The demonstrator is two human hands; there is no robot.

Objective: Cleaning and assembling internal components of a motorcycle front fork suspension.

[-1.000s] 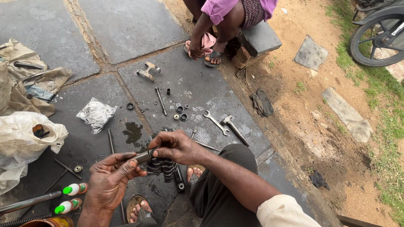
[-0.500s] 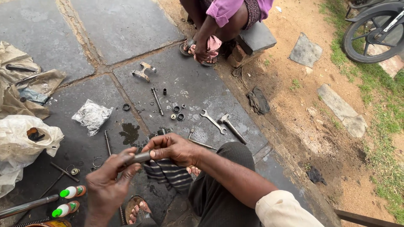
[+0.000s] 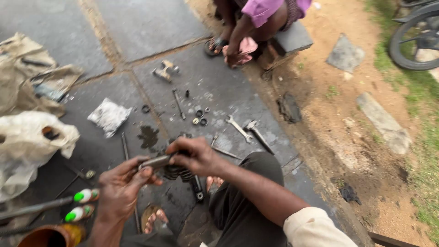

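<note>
- Head view: both hands close on a short grey metal rod (image 3: 157, 161), held level above the dark stone slab (image 3: 215, 91).
- The left hand (image 3: 121, 187) pinches the rod's near end; the right hand (image 3: 194, 155) wraps the other end.
- A dark coil spring (image 3: 178, 173) sits just beneath the rod.
- Two spanners (image 3: 247, 130) lie beyond the right hand, small rings (image 3: 200, 118) farther off.
- Another person's hand (image 3: 231, 55) rests near the slab's far edge.

Flat overcast daylight, no hard shadows or glare. Motion blur smears the whole frame, worst at the hands (image 3: 160, 176). Small parts beyond them read soft.
</note>
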